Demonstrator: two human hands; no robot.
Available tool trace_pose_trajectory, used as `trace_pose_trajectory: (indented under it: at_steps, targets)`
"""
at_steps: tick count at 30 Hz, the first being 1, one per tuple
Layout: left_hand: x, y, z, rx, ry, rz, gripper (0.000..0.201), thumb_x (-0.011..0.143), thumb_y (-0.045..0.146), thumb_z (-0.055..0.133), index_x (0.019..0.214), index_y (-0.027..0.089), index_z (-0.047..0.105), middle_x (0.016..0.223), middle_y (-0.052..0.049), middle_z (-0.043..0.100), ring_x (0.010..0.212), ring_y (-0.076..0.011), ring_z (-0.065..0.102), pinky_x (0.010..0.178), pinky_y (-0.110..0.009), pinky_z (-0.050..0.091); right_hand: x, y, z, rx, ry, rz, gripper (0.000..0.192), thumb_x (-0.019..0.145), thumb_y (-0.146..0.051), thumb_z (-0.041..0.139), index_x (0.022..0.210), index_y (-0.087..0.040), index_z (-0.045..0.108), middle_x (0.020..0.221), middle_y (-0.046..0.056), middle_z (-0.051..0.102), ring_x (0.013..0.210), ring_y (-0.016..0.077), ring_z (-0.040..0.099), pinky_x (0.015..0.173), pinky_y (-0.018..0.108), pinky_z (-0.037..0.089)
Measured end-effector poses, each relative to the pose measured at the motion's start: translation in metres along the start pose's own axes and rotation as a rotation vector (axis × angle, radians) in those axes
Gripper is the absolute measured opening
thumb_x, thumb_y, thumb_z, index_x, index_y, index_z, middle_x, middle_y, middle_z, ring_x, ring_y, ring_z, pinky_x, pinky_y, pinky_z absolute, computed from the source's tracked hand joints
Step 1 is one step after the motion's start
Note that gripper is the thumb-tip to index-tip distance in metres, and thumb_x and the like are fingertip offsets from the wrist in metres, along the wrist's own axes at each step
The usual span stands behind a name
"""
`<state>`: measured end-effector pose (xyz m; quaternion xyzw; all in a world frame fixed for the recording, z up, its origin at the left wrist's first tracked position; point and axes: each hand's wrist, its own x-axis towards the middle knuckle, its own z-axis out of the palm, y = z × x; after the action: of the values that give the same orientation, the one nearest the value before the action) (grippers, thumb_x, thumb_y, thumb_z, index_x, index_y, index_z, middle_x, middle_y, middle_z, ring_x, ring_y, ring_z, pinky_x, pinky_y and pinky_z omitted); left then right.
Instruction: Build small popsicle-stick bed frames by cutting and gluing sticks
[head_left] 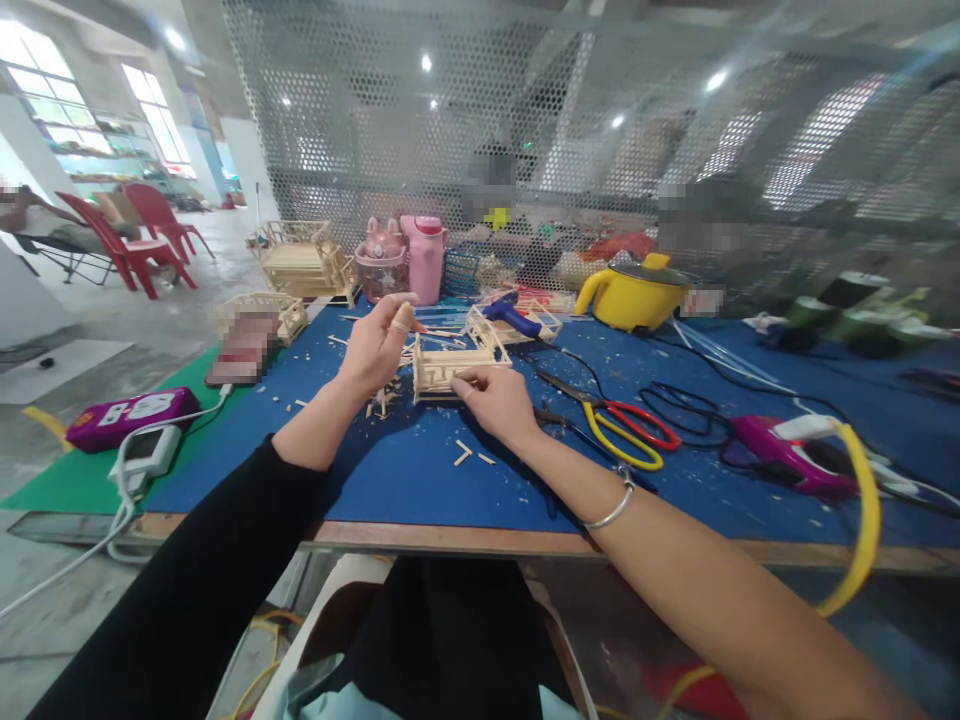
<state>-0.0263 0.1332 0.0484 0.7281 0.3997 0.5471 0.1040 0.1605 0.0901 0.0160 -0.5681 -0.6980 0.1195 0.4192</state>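
A small model built of thin wooden sticks (442,370) stands on the blue mat (420,470). My right hand (499,400) rests beside it, fingertips pinching its near right edge. My left hand (379,340) is raised just left of the model, thumb and forefinger pinched together on a thin wooden stick (431,331) that points right over the model. Loose stick offcuts (469,455) lie on the mat around both hands.
Scissors with red and yellow handles (626,430), a purple glue gun (787,455) and a blue glue gun (514,318) lie to the right. Finished stick models (307,265), pink bottles (424,255), a yellow pot (634,295) and a purple power strip (127,415) surround the area. People sit behind the mesh.
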Motion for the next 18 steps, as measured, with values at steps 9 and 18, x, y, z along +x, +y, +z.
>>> trace_pose_trajectory:
  at_steps: [9, 18]
  targets:
    - [-0.0052, 0.0014, 0.0082, -0.049, -0.121, 0.014, 0.047, 0.094, 0.050, 0.034, 0.119, 0.017, 0.056, 0.085, -0.005, 0.072, 0.072, -0.0152, 0.062, 0.068, -0.026, 0.043, -0.0003, 0.0006, 0.0007, 0.010, -0.009, -0.019, 0.016, 0.076, -0.026, 0.061, 0.078, -0.019, 0.075, 0.073, 0.002, 0.074, 0.068, 0.0161, 0.066, 0.066, 0.025, 0.045]
    - [-0.0079, 0.0035, 0.0122, -0.028, -0.226, 0.063, 0.050, 0.095, 0.048, 0.029, 0.093, 0.016, 0.069, 0.088, -0.006, 0.073, 0.082, -0.0172, 0.064, 0.074, -0.027, 0.044, 0.0001, 0.0035, 0.0015, 0.019, -0.007, -0.029, 0.016, 0.076, -0.028, 0.061, 0.077, -0.019, 0.075, 0.069, 0.001, 0.072, 0.063, 0.0150, 0.063, 0.063, 0.024, 0.043]
